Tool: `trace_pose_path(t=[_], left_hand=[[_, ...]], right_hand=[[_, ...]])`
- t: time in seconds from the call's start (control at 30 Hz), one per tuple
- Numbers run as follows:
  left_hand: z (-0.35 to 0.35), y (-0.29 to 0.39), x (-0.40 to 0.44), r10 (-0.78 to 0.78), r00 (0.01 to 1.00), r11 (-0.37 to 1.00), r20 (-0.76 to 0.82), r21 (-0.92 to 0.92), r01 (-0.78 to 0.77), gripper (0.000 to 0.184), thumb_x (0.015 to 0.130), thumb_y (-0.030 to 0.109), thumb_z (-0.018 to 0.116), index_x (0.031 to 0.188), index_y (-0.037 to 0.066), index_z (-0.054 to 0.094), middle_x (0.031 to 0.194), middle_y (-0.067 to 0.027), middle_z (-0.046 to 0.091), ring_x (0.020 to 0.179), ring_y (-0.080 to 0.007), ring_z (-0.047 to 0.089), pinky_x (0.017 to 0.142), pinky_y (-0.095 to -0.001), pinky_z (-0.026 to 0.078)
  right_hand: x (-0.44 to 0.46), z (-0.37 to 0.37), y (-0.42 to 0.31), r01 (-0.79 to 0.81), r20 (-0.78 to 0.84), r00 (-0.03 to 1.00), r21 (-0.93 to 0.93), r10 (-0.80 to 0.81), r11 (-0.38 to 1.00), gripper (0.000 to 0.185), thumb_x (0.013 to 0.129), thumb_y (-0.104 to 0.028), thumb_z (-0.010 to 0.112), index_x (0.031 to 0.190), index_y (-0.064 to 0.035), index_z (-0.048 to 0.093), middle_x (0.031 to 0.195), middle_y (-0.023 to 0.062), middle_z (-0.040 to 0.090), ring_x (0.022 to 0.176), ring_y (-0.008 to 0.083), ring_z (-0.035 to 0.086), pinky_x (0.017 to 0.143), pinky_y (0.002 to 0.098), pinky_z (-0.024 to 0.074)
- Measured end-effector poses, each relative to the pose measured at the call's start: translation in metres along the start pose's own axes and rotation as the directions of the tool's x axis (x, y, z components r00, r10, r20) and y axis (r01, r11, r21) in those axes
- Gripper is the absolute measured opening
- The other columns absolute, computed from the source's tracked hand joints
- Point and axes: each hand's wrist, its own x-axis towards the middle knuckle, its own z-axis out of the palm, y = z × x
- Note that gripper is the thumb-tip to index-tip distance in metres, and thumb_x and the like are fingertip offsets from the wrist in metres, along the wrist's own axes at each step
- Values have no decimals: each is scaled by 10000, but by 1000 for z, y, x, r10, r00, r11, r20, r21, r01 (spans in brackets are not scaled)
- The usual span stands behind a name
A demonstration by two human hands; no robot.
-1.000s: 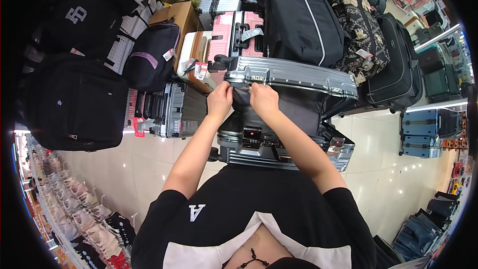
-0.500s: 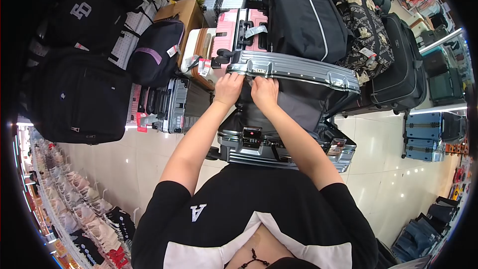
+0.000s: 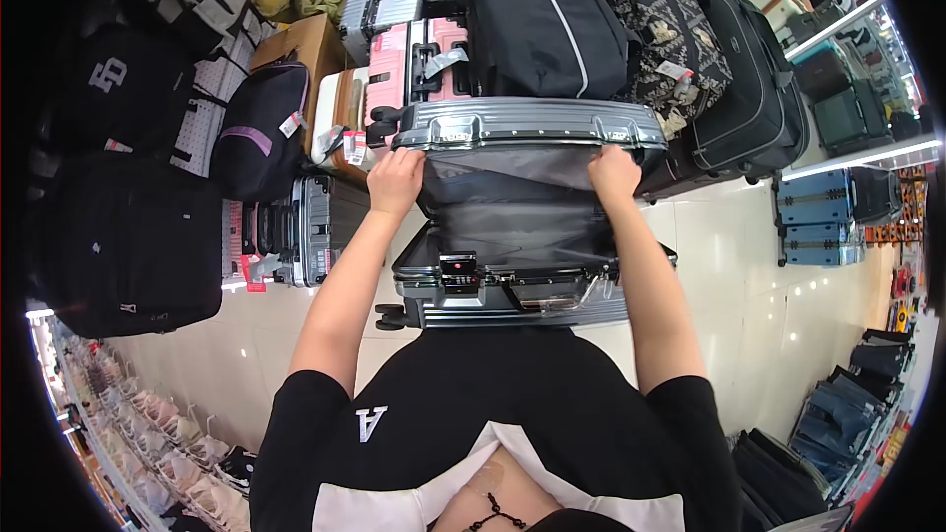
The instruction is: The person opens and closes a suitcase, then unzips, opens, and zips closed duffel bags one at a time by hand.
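Double grip (image 3: 395, 183) on suitcase (image 3: 532, 116), shirt letter A (image 3: 371, 424)

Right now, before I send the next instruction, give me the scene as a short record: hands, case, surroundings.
Left hand: fingers bent at the lid rim's left end; exact grip unclear
Right hand: fingers bent at the same rim, farther right; exact grip unclear
Case: gray suitcase, open, lid raised, dark lining showing
Lock: black panel on the near half
Behind lid: pink suitcase, black bag with pale stripe
Far right: blue suitcases
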Motion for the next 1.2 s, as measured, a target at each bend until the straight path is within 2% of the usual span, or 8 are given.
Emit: trace_pose_path(t=[0.23, 0.33, 0.5, 0.6, 0.67, 0.73, 1.1, 1.2], left_hand=[[1, 5, -5, 1, 1000, 1000, -10, 28, -1, 54, 753, 149, 665, 781, 131, 622, 738, -4, 575, 692, -202, 584, 598, -332, 479], [-2, 22, 6, -120, 993, 993, 12, 13, 120, 54, 763, 158, 660, 782, 121, 626, 731, -20, 579, 697, -214, 594, 594, -346, 483], [4, 109, 40, 195, 967, 946, 164, -292, -141, 86, 793, 184, 638, 825, 104, 642, 718, -45, 592, 651, -236, 607, 555, -351, 490], [42, 169, 56, 473, 783, 861, 403, -402, -313, 209, 845, 196, 548, 1016, 105, 626, 793, -61, 622, 720, -245, 637, 588, -362, 516], [69, 207, 69, 572, 616, 820, 542, -406, -403, 456, 842, 141, 480, 1297, 110, 464, 845, -115, 621, 705, -279, 644, 599, -373, 521], [84, 243, 85, 633, 612, 773, 474, -434, -463, 581, 828, 116, 474, 1392, 102, 336, 800, -129, 619, 618, -280, 636, 540, -384, 513], [147, 324, 117, 576, 739, 816, 349, -311, -488, 70, 759, 95, 567, 773, 26, 558, 639, -83, 639, 604, -211, 668, 507, -310, 526], [144, 320, 121, 605, 722, 796, 334, -278, -538, 65, 764, 96, 553, 759, 32, 550, 629, -73, 635, 575, -201, 663, 489, -301, 519]], right_hand=[[31, -22, 118, -230, 103, 971, 153, 216, 961, 191, 752, -244, 656, 785, -62, 702, 815, 170, 681, 767, 312, 667, 703, 388, 513], [55, 8, 144, -383, 386, 911, 656, 147, 651, 164, 830, -188, 649, 751, -44, 660, 728, 55, 677, 672, 110, 619, 564, 279, 463], [45, -6, 157, -539, 548, 835, 795, 50, 278, 94, 845, -170, 638, 814, -81, 635, 895, 58, 682, 840, 145, 626, 685, 292, 476], [42, -3, 154, -582, 584, 812, 809, -1, 86, 81, 854, -161, 627, 861, -81, 637, 958, 65, 675, 885, 171, 625, 736, 318, 479], [39, -1, 154, -585, 587, 810, 808, 1, 75, 80, 858, -159, 620, 866, -81, 633, 967, 65, 674, 904, 170, 620, 748, 332, 483], [34, -3, 153, -575, 577, 817, 816, -12, 63, 64, 863, -158, 615, 855, -98, 634, 929, 35, 673, 906, 142, 606, 738, 324, 468], [46, -2, 161, -688, 708, 702, 647, 75, 327, 81, 822, -133, 585, 890, -121, 627, 857, 2, 653, 822, 153, 610, 703, 371, 418], [61, 20, 176, -619, 681, 706, 457, 197, 638, 120, 810, -156, 594, 819, -50, 649, 736, 59, 663, 660, 207, 645, 562, 397, 477]])
